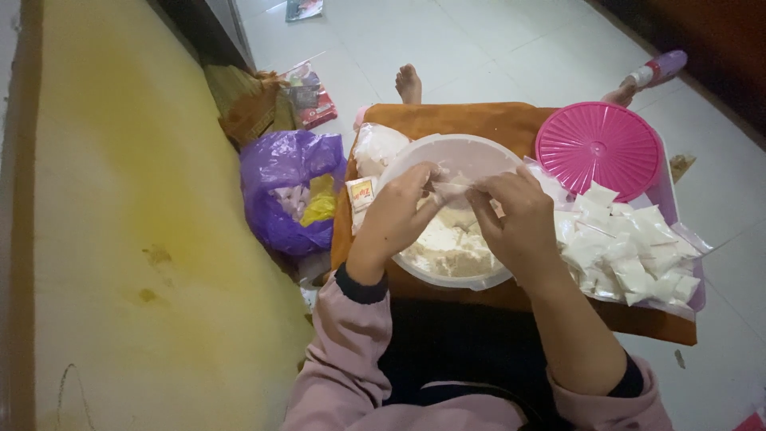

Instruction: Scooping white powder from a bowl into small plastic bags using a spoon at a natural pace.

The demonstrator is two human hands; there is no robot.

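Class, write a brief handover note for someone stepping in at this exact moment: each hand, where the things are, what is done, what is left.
Left hand and right hand: together pinching a small clear packet over the bowl.
Bowl: on the lap board, pale powder inside.
Done: pile of filled white packets in the tray at right, beside the pink lid.
Left: powder remains in the bowl; the packet in hand looks unfinished.

Purple bag point(283, 179) left; pink lid point(598, 144) right; possibly magazine point(307, 96) beyond.
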